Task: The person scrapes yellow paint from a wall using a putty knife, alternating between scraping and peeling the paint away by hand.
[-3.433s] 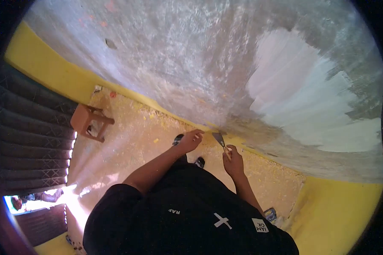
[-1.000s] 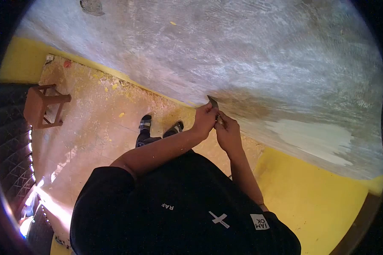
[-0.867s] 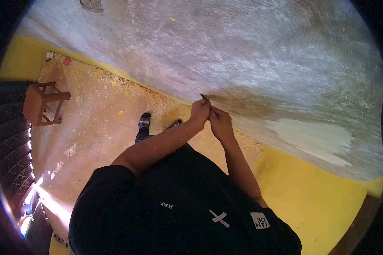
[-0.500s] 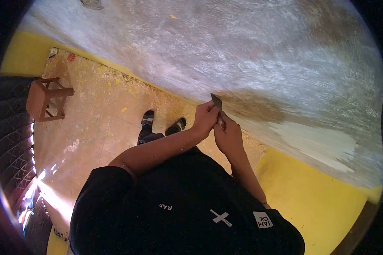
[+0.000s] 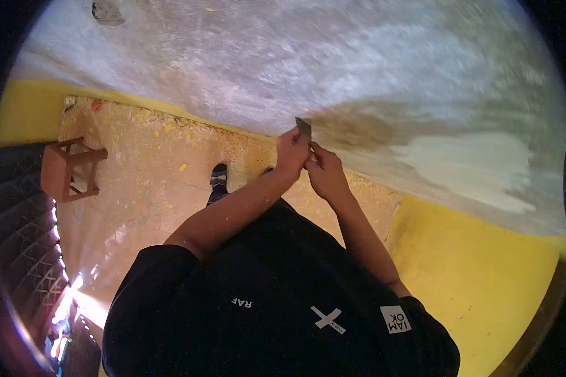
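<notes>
A putty knife point(image 5: 303, 128) with a flat grey blade points up toward the wall in front of me. My left hand point(image 5: 292, 154) is closed round the lower part of its blade. Just beside it, my right hand point(image 5: 328, 174) has its fingers closed at the handle end, touching the left hand; the handle itself is mostly hidden. Close beyond the blade is the scraped grey wall point(image 5: 245, 69), with a pale smooth patch point(image 5: 475, 164) to the right.
A brown stool point(image 5: 60, 173) stands at the left beside a dark lattice barrier point(image 5: 19, 220). Yellow flakes point(image 5: 168, 127) lie on the tiled floor point(image 5: 144, 188) along the wall's foot. A yellow wall section point(image 5: 471, 283) is at the lower right.
Both hands and the putty knife have shifted slightly up and left in view. My view has tilted, so the stool sits lower and the pale patch higher.
</notes>
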A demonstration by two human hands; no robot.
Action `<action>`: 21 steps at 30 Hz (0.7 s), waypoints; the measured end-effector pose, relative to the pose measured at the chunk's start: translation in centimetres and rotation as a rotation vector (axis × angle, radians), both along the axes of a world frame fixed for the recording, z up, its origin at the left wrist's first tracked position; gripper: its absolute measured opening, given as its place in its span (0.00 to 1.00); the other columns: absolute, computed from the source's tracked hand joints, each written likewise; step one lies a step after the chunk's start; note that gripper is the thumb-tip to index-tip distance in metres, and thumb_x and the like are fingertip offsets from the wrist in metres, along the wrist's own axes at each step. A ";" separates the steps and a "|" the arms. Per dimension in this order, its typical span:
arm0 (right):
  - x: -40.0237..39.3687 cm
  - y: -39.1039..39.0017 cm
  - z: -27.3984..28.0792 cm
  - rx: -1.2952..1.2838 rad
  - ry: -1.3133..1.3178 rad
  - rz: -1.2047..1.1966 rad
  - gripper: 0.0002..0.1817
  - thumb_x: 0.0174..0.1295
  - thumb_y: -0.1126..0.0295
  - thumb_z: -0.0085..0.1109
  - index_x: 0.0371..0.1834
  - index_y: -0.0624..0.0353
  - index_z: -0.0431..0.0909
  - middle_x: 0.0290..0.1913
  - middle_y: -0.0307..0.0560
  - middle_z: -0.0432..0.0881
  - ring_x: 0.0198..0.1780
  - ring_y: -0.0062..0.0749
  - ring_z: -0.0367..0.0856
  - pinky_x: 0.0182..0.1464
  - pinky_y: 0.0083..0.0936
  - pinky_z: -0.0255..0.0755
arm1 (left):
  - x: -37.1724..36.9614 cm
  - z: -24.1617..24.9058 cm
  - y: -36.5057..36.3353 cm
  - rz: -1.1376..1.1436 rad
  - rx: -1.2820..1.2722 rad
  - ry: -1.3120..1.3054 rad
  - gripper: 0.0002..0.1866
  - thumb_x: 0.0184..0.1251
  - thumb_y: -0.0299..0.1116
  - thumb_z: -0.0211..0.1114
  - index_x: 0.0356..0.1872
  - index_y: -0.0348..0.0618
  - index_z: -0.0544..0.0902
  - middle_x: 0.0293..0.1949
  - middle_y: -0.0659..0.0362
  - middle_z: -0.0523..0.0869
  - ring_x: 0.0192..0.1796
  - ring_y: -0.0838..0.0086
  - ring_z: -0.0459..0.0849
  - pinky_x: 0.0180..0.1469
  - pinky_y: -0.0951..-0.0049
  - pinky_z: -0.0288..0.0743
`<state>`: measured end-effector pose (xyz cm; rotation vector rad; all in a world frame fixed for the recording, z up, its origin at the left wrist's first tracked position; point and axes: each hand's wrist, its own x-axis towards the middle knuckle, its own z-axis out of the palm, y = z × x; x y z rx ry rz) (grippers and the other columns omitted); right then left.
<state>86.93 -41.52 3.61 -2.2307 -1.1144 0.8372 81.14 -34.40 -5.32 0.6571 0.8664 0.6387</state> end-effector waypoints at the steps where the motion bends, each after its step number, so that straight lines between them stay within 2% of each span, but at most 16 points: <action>1: 0.1 0.0 -0.5 0.009 0.000 -0.018 0.28 0.65 0.66 0.57 0.67 0.69 0.75 0.43 0.73 0.85 0.45 0.54 0.89 0.49 0.39 0.78 | 0.2 -1.0 -0.1 0.027 0.010 0.037 0.09 0.68 0.23 0.58 0.26 0.35 0.79 0.23 0.61 0.80 0.25 0.80 0.75 0.25 0.69 0.66; 2: 0.3 0.3 -1.0 -0.118 -0.014 0.002 0.27 0.66 0.63 0.55 0.67 0.65 0.76 0.46 0.73 0.85 0.49 0.61 0.86 0.53 0.45 0.78 | 0.3 -2.2 0.3 -0.036 -0.191 -0.015 0.08 0.66 0.21 0.58 0.26 0.35 0.78 0.23 0.60 0.78 0.24 0.78 0.73 0.25 0.67 0.65; 3: 0.4 0.4 -1.0 -0.243 -0.030 0.026 0.27 0.67 0.61 0.53 0.66 0.62 0.77 0.49 0.73 0.85 0.52 0.69 0.84 0.56 0.51 0.78 | 0.5 -3.8 -0.7 -0.046 -0.176 -0.017 0.08 0.66 0.21 0.58 0.26 0.35 0.78 0.23 0.60 0.78 0.24 0.78 0.73 0.25 0.67 0.65; 4: 0.3 0.4 -0.5 -0.222 -0.035 0.024 0.27 0.67 0.61 0.53 0.66 0.62 0.77 0.49 0.73 0.85 0.52 0.69 0.84 0.56 0.51 0.78 | 0.7 -5.0 -1.1 -0.060 -0.188 -0.023 0.08 0.69 0.23 0.57 0.29 0.35 0.80 0.24 0.59 0.79 0.24 0.75 0.76 0.27 0.67 0.70; 5: 0.0 0.2 0.0 -0.261 -0.053 0.043 0.28 0.66 0.63 0.54 0.68 0.65 0.76 0.50 0.71 0.86 0.53 0.63 0.86 0.56 0.46 0.78 | 0.6 -5.4 -1.1 -0.075 -0.200 -0.027 0.07 0.71 0.25 0.57 0.31 0.36 0.81 0.25 0.57 0.80 0.24 0.71 0.79 0.28 0.66 0.74; 6: -0.3 -0.4 0.4 -0.306 -0.069 0.061 0.29 0.66 0.65 0.56 0.70 0.68 0.74 0.52 0.70 0.87 0.53 0.57 0.88 0.55 0.42 0.78 | 0.0 -4.8 -1.3 -0.115 -0.212 -0.049 0.05 0.71 0.26 0.61 0.40 0.35 0.83 0.29 0.57 0.82 0.24 0.72 0.79 0.29 0.66 0.76; 9: -0.8 -3.7 0.0 -0.050 -0.003 0.056 0.30 0.66 0.66 0.56 0.71 0.64 0.73 0.52 0.64 0.88 0.51 0.54 0.88 0.55 0.40 0.79 | -2.2 1.0 -1.8 -0.098 -0.152 0.022 0.10 0.70 0.25 0.60 0.47 0.35 0.85 0.32 0.57 0.82 0.28 0.73 0.82 0.27 0.69 0.79; 10: -0.8 -4.6 0.2 -0.034 0.002 0.064 0.30 0.66 0.66 0.56 0.71 0.64 0.73 0.52 0.64 0.88 0.51 0.54 0.88 0.55 0.40 0.79 | -3.1 1.8 -1.7 -0.213 -0.134 0.064 0.17 0.70 0.25 0.62 0.58 0.37 0.83 0.41 0.55 0.87 0.31 0.70 0.88 0.30 0.68 0.86; 11: -0.7 -5.5 0.3 -0.040 0.067 0.030 0.29 0.66 0.68 0.56 0.71 0.63 0.73 0.49 0.63 0.88 0.49 0.49 0.88 0.53 0.38 0.79 | -3.5 1.9 -1.5 -0.201 -0.120 0.073 0.17 0.70 0.25 0.62 0.58 0.37 0.83 0.41 0.55 0.87 0.31 0.70 0.88 0.30 0.68 0.86; 12: -0.6 -6.0 0.3 -0.051 0.134 -0.003 0.28 0.65 0.70 0.56 0.70 0.62 0.72 0.47 0.61 0.87 0.47 0.44 0.88 0.51 0.36 0.80 | -3.9 1.6 -1.7 -0.243 -0.031 0.059 0.19 0.69 0.26 0.65 0.60 0.37 0.82 0.47 0.54 0.87 0.32 0.70 0.88 0.32 0.68 0.85; 13: -0.4 -6.4 0.1 -0.042 0.145 0.006 0.28 0.65 0.70 0.56 0.70 0.62 0.72 0.47 0.61 0.87 0.47 0.44 0.88 0.51 0.36 0.80 | -4.1 1.4 -2.2 -0.289 0.054 0.047 0.21 0.69 0.26 0.68 0.63 0.37 0.81 0.54 0.52 0.87 0.34 0.70 0.89 0.33 0.69 0.85; 14: -0.1 -6.8 0.1 -0.163 0.225 -0.023 0.28 0.66 0.70 0.58 0.70 0.61 0.69 0.45 0.63 0.86 0.47 0.48 0.88 0.50 0.40 0.81 | -4.3 1.2 -2.7 -0.283 0.062 0.059 0.21 0.69 0.26 0.68 0.63 0.37 0.81 0.54 0.52 0.87 0.34 0.70 0.89 0.33 0.69 0.85; 16: 1.0 -7.8 -1.8 -0.268 0.307 -0.034 0.29 0.66 0.70 0.59 0.70 0.60 0.66 0.44 0.65 0.85 0.46 0.52 0.88 0.50 0.43 0.82 | -4.1 1.4 -3.4 -0.306 0.442 0.240 0.26 0.66 0.25 0.71 0.66 0.37 0.80 0.59 0.51 0.85 0.36 0.70 0.90 0.35 0.68 0.87; 18: 1.9 -9.7 -7.0 0.122 0.506 -0.085 0.36 0.60 0.81 0.62 0.73 0.56 0.59 0.44 0.58 0.83 0.42 0.42 0.87 0.42 0.36 0.82 | -3.5 2.1 -4.9 -0.301 0.454 0.293 0.28 0.64 0.24 0.71 0.66 0.36 0.79 0.57 0.49 0.87 0.35 0.71 0.91 0.33 0.69 0.86; 19: 2.2 -9.8 -6.9 0.142 0.516 -0.069 0.36 0.60 0.81 0.62 0.73 0.56 0.59 0.44 0.58 0.83 0.42 0.42 0.87 0.42 0.36 0.82 | -3.0 2.4 -5.4 -0.312 0.465 0.334 0.29 0.61 0.23 0.70 0.66 0.34 0.79 0.55 0.48 0.88 0.33 0.71 0.92 0.31 0.71 0.85; 21: 2.7 -10.0 -6.4 0.097 0.762 -0.273 0.42 0.56 0.88 0.62 0.74 0.55 0.56 0.46 0.54 0.81 0.41 0.36 0.86 0.38 0.29 0.80 | -2.6 2.5 -6.4 -0.250 0.555 0.311 0.31 0.61 0.22 0.71 0.68 0.36 0.78 0.54 0.49 0.88 0.34 0.71 0.92 0.32 0.72 0.85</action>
